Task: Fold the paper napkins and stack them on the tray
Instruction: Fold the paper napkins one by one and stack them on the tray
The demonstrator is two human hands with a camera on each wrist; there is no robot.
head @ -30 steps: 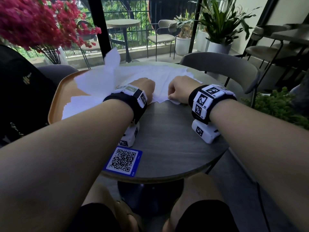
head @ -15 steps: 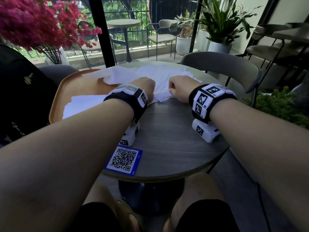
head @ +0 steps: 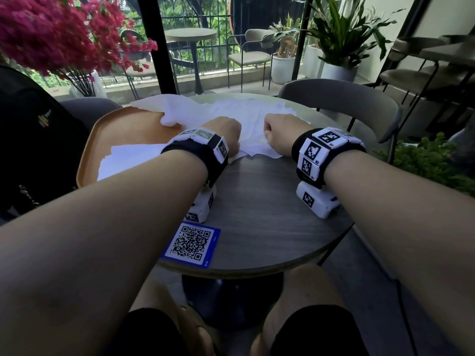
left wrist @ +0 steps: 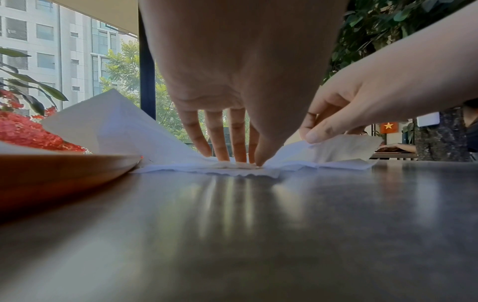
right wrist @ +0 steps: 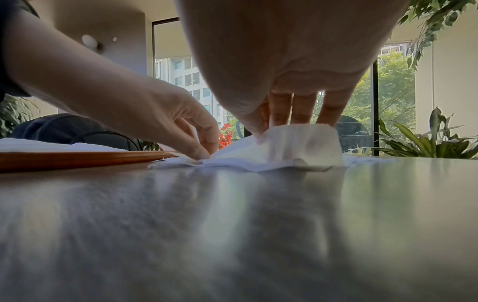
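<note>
Head view: the napkin [head: 253, 136] is spread at frame centre on the counter [head: 259, 214], its near edge under both hands, tray [head: 123, 129] at left. Left-wrist view: the left hand [left wrist: 243, 85] is pressed down on that edge, fingers [left wrist: 220, 141] straight. Right-wrist view: the right hand [right wrist: 289, 67] is seen pinching the edge, lifted.
</note>
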